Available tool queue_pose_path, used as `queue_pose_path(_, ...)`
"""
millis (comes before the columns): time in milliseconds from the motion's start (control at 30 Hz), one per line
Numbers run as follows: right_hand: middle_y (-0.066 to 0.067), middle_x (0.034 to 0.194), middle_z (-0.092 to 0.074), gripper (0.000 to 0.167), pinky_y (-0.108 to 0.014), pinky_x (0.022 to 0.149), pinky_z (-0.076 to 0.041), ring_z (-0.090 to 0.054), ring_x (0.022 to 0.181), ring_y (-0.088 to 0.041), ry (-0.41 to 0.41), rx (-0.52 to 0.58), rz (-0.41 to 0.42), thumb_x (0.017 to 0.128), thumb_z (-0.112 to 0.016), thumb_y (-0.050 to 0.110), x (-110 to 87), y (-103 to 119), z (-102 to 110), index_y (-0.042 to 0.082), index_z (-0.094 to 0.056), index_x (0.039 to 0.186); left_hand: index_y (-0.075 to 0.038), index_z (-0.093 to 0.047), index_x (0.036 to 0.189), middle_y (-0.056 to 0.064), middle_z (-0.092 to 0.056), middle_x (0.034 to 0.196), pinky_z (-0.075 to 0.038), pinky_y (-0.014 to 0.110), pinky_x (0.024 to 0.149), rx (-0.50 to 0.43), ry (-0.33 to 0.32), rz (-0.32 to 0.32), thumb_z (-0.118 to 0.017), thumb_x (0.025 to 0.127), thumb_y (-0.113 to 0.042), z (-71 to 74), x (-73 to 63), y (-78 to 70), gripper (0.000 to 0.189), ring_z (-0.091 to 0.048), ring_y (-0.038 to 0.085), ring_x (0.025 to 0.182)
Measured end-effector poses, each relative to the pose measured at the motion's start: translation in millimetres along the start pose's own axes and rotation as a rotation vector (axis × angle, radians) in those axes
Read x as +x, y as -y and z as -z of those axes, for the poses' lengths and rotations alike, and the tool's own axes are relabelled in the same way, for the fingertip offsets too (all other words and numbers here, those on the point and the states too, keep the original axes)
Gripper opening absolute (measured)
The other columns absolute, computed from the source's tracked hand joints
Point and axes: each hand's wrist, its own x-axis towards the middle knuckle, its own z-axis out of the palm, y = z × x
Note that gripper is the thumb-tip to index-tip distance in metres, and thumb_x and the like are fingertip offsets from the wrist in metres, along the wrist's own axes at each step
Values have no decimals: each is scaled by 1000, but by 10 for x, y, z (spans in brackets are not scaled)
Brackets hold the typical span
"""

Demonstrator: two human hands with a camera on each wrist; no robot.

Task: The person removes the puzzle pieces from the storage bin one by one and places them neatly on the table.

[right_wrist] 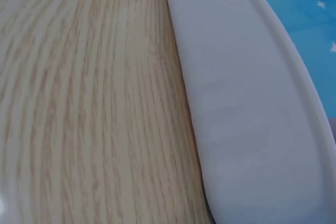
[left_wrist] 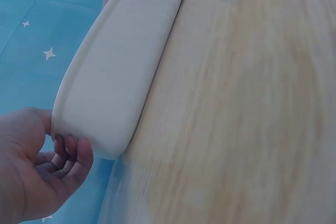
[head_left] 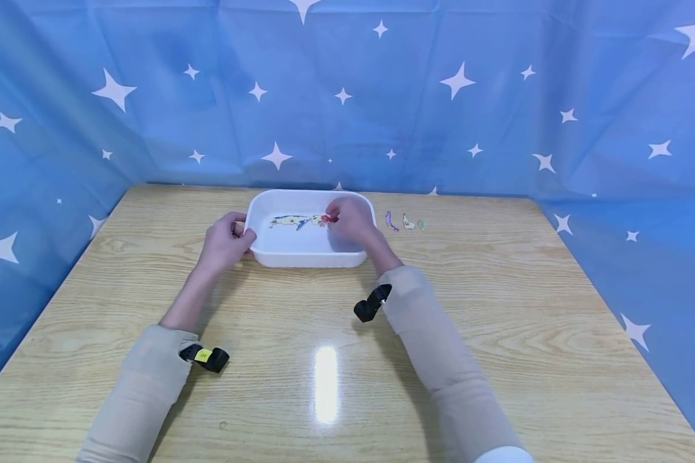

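A white rectangular basin stands near the back of the table. My left hand grips its left end, thumb at the rim and fingers curled against the outer wall, as the left wrist view also shows. Over the basin's right end reaches my right hand, its fingertips pinching a small red piece. Left of that piece, on the basin floor, lie a long yellow-and-blue flat piece and a small yellowish piece. In the right wrist view the basin's wall hides nearly all of the right hand.
Right of the basin, a purple curved piece, a pale piece and a small green piece lie on the wooden table. A blue curtain with white stars hangs behind the table's back edge.
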Motion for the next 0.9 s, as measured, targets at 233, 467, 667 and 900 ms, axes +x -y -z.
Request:
queue_pose_path(233,-16,110,-68,30,-34,88,-56,-63,100,-25,41,-22,-45,93,-65,1,-38,37,-18,-4,-63,122,12,-52,134,14,-54,83,-64,33,64,-14,-3,-5,-52,93,-5,2,-2,5,44,-62,24,67)
queue_pose_path(467,-14,105,-70,19,-29,81,-54,-61,91,-22,28,-32,-77,93,-70,5,-65,50,-8,-4,-70,109,12,-52,134,14,-54,83,-64,34,64,-5,-4,-7,-52,94,-5,1,-3,-10,43,-63,28,68)
queue_pose_path(667,-10,97,-68,16,-26,71,-49,-58,83,-19,17,-14,-76,90,-75,8,-71,48,-1,0,-69,102,11,-52,134,14,-54,83,-64,34,64,2,-5,-10,-52,94,-6,1,2,-8,43,-64,30,69)
queue_pose_path(900,-10,90,-70,15,-22,61,-43,-60,77,-18,27,64,-42,97,-69,14,-80,46,4,1,-66,103,11,-51,135,15,-54,84,-64,34,65,-11,0,0,-52,94,-5,0,-8,-15,44,-64,30,70)
